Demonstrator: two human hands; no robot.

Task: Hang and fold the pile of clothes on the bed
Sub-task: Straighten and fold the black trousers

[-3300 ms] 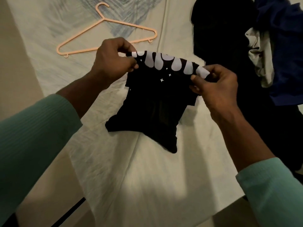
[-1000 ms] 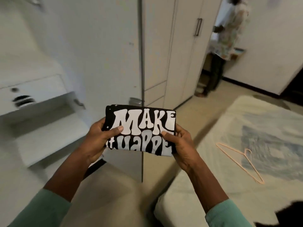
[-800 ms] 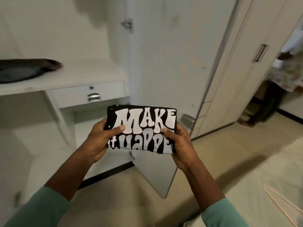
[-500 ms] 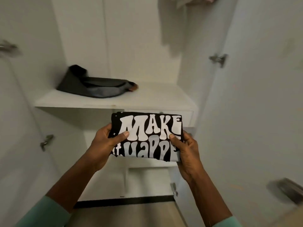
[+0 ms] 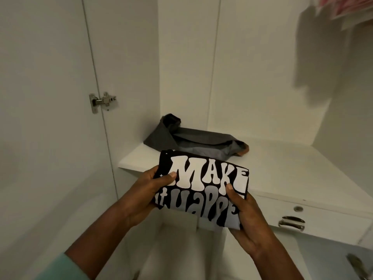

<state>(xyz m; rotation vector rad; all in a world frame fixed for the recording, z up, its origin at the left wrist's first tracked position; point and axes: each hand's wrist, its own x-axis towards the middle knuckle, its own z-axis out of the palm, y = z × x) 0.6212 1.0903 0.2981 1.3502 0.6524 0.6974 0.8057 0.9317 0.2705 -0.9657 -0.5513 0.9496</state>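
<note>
Inside a white wardrobe, a white shelf [image 5: 282, 164] holds a folded dark grey garment [image 5: 187, 138] near its back left corner. In front of the shelf edge, a folded black shirt [image 5: 203, 184] with white lettering is gripped on either side: left hand [image 5: 147, 190] and right hand [image 5: 248, 217], thumbs on top, fingers curled beneath. A metal drawer handle [image 5: 291, 223] sits below the shelf, a door hinge [image 5: 102, 102] at left.

Pale mint-green sleeve [image 5: 58, 268] on the left arm, with only its cuff end showing at the bottom edge, well above the wrist. Bare left hand [image 5: 149, 190] and bare right hand [image 5: 248, 225] with short, plain thumbnails, and an uncovered right forearm down to the bottom edge.
</note>
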